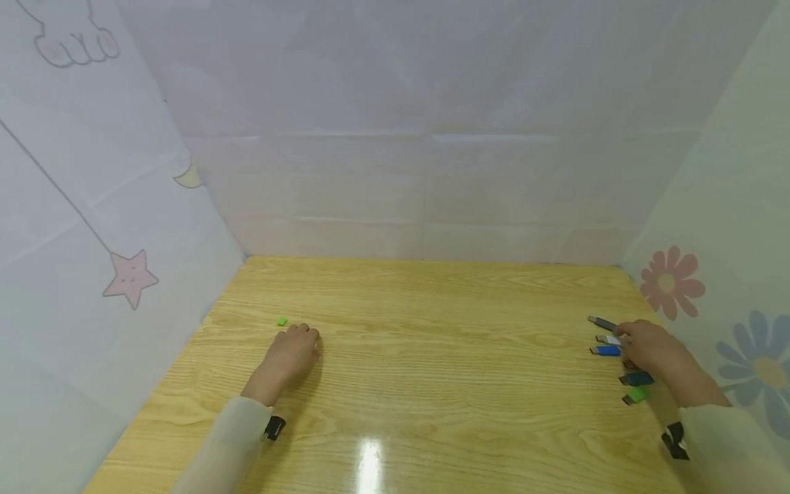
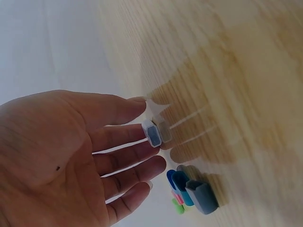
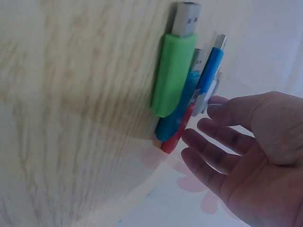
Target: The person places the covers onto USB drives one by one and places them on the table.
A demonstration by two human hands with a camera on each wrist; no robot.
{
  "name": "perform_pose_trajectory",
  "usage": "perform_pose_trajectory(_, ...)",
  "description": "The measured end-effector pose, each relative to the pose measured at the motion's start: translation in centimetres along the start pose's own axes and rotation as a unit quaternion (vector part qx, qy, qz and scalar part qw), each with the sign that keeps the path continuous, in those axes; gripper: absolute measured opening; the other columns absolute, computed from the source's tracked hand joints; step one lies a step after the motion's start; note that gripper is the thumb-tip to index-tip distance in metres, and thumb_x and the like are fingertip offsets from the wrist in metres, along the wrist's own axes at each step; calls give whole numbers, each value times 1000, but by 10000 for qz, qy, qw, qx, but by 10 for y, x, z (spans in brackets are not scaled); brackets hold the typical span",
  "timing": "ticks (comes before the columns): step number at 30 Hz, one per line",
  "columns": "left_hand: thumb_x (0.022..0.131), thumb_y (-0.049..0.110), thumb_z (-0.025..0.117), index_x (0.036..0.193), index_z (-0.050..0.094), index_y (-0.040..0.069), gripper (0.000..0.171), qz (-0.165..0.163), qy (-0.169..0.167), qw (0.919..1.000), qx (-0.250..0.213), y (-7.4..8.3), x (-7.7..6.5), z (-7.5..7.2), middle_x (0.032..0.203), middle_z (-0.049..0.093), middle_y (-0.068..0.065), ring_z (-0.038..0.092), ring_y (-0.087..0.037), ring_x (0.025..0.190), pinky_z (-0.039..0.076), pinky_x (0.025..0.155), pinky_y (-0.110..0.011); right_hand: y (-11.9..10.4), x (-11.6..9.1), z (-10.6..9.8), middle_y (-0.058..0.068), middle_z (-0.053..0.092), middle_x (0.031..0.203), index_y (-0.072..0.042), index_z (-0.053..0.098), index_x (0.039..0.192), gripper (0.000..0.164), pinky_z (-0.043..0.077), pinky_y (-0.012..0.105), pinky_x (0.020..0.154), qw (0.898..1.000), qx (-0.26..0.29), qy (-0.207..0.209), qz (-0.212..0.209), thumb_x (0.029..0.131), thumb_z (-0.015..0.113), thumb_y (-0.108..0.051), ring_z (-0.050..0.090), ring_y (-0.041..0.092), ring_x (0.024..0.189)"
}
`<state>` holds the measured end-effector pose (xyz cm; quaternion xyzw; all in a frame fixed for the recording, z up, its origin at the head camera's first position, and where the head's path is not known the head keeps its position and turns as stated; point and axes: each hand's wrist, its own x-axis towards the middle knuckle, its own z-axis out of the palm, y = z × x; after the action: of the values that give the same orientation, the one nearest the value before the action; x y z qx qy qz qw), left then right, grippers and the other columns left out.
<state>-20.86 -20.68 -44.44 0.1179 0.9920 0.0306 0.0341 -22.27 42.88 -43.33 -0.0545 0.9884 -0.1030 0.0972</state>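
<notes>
USB sticks (image 3: 173, 75) beside right hand (image 1: 651, 346)

Looks like wood across the tabletop (image 1: 432, 343), smooth and glossy enough to mirror a light. Shows smooth plastic on the green USB stick (image 3: 173, 78) and the grey cap (image 2: 201, 196), bare metal on the stick's plug (image 3: 186, 20). Appears as matt cloth on the left sleeve (image 1: 227, 442), creased sheeting on the back wall (image 1: 395, 178).

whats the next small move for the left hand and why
Probably have the left hand pinch the white cap: it sits right by the fingertips, while the thumb appears apart from it. The right hand is at a white USB stick, perhaps its match.
</notes>
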Motion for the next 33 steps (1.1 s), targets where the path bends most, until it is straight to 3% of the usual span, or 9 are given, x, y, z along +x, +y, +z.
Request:
perform_pose_trajectory(8,90,18,63,114,61,4,28,-1,2,9999,-160,0,1,-1,101,59,-9,55,-27,93,45,80,-47,3,5,3,26,59,97,13,54,114,28,42,38,61,9997,198,-120,28,93,45,-4,51,24,71)
perform_pose_trajectory(20,91,10,59,107,63,4,18,-76,-106,9985,-526,1,2,-2,94,60,-5,57,-21,85,50,76,-37,5,9,4,21,60,90,9,57,108,25,46,46,65,10000,18,47,12,90,55,-8,54,26,73)
perform_pose_trajectory(27,90,7,59,105,63,2,16,-175,-184,9971,-712,3,3,-3,93,57,-6,55,-18,81,50,71,-32,7,9,4,9,54,77,5,55,97,14,43,36,60,9991,319,-151,214,90,55,-7,50,20,66)
perform_pose_trajectory(33,89,4,59,102,60,3,13,-201,-260,9954,-902,3,5,-3,92,53,-5,54,-17,79,49,71,-32,8,7,1,8,52,73,5,53,94,15,42,34,57,9993,325,12,198,87,56,-8,49,20,64)
